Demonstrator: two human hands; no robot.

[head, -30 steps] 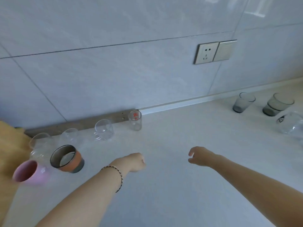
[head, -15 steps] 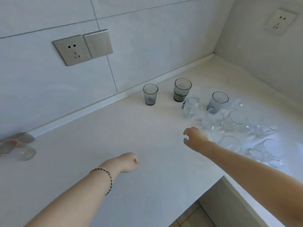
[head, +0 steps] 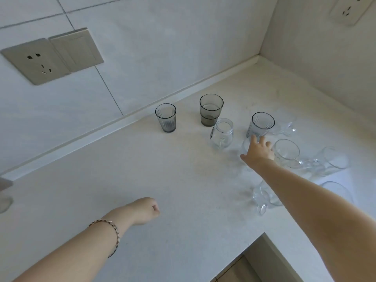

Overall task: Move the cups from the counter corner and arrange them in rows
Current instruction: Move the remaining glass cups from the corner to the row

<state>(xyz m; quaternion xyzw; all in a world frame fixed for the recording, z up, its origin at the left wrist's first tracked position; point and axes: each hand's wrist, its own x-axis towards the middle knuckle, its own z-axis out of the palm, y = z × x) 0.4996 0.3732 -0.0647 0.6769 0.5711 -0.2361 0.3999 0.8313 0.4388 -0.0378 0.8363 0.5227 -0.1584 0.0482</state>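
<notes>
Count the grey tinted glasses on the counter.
3: one ribbed glass farthest left, a wider banded one beside it, another ribbed one just beyond the right hand. Clear glasses might hide more.

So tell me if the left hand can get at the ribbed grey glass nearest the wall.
Probably yes. The left hand hangs curled over bare counter, and nothing stands between it and the ribbed grey glass, which stands apart from the other cups. The right hand is busy elsewhere.

Single head-worn view, high and close, tilted down toward the counter [head: 142, 159] corner and walls [head: 162, 37].
</notes>
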